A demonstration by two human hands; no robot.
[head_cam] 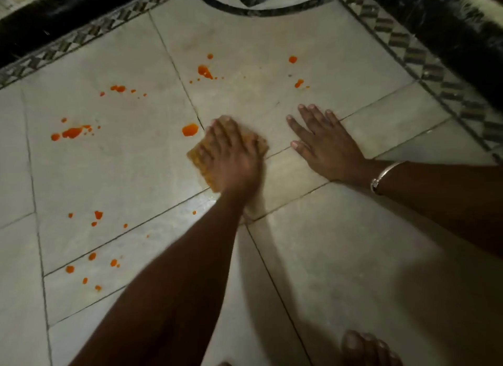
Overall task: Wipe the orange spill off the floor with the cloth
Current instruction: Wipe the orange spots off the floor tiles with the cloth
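On the pale tiled floor (353, 256), near the middle of the view, the cloth (197, 156) lies flattened under the left grip (231, 158). Its fingers spread over the cloth and press down rather than curl round it, and orange-stained edges peek out on either side of the palm. The right grip (326, 145) rests flat on bare tile just beside it, fingers apart, holding nothing. The cloth looks thin, soft and light, probably damp, so it should slide easily yet bunch if pushed by an edge. A broad palm on its middle seems the best hold. The orange spill (190, 129) lies scattered in drops: the nearest blob sits just left of the fingertips, others well apart further left and ahead.
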